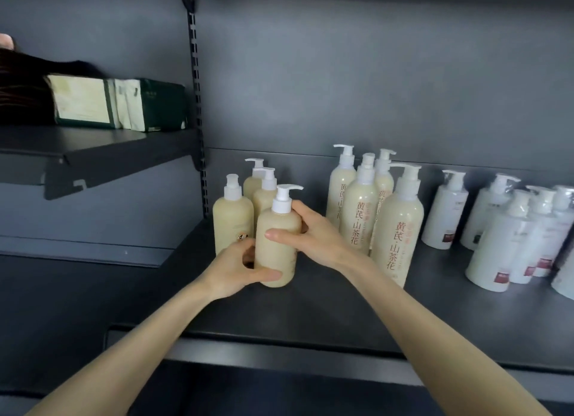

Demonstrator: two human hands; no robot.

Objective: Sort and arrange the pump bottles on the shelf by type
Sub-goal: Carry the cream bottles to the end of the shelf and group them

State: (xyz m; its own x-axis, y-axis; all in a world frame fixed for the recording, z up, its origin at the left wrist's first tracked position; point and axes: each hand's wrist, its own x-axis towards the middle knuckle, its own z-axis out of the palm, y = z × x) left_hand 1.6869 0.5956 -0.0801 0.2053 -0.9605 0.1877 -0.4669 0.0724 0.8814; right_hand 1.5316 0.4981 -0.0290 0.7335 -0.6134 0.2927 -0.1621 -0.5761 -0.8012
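Beige pump bottle (276, 244) is being held at the dark shelf (341, 307).
Left hand (231, 268) and right hand (313, 235) are gripping it tight, just beside three matching bottles (233, 216).

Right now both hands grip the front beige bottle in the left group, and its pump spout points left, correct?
Not quite. In the head view the left hand and right hand do grip the front beige bottle in the left group, but its pump spout points right, toward the red-lettered bottles.
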